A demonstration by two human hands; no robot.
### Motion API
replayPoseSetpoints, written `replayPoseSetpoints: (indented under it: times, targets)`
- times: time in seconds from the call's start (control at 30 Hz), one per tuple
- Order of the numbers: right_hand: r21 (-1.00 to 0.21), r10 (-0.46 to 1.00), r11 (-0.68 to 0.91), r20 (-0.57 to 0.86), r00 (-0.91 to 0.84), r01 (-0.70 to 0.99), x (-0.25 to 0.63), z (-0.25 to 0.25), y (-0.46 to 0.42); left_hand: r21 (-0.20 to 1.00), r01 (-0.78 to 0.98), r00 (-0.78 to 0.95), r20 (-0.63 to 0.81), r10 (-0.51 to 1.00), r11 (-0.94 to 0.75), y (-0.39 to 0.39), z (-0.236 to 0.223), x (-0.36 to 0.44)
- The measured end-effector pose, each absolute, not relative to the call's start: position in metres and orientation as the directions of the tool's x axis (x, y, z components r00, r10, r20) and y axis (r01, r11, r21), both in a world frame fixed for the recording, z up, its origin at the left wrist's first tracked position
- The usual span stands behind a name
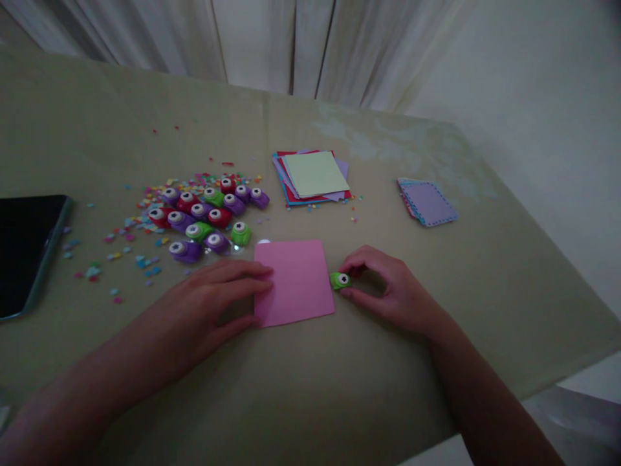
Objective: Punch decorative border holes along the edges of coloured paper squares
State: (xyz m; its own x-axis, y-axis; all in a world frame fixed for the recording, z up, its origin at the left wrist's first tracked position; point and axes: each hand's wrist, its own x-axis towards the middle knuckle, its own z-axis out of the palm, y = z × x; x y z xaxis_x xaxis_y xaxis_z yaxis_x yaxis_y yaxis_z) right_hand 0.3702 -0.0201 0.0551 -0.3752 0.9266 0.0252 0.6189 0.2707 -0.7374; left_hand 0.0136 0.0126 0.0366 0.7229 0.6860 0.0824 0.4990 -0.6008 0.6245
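Observation:
A square of pink paper point(294, 283) lies flat on the table in front of me. The fingertips of my left hand point(228, 291) rest on its left edge, fingers stretched out. Against the paper's right edge sits a small green craft punch point(340, 280) with a star mark on its white top. My right hand point(383, 285) pinches this punch from the right between thumb and fingers. Whether the paper's edge is inside the punch's slot I cannot tell. Part of a white round thing point(263, 241) shows behind the paper's top edge.
Several purple, red and green craft punches point(199, 210) cluster at the left among scattered paper confetti point(127, 237). Behind the pink sheet lies a stack of coloured paper squares point(315, 175). Smaller scallop-edged cards point(429, 202) lie at right. A dark-screened tablet point(29, 252) is far left.

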Motion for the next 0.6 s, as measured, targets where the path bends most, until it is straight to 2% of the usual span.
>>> replayPoseSetpoints:
  times: [0.6]
  targets:
    - [-0.703, 0.917, 0.296, 0.019, -0.399, 0.646, 0.3717, 0.0587, -0.0207, 0.612, 0.527, 0.704, 0.075, 0.706, -0.590, 0.0100, 0.0378, 0.0131]
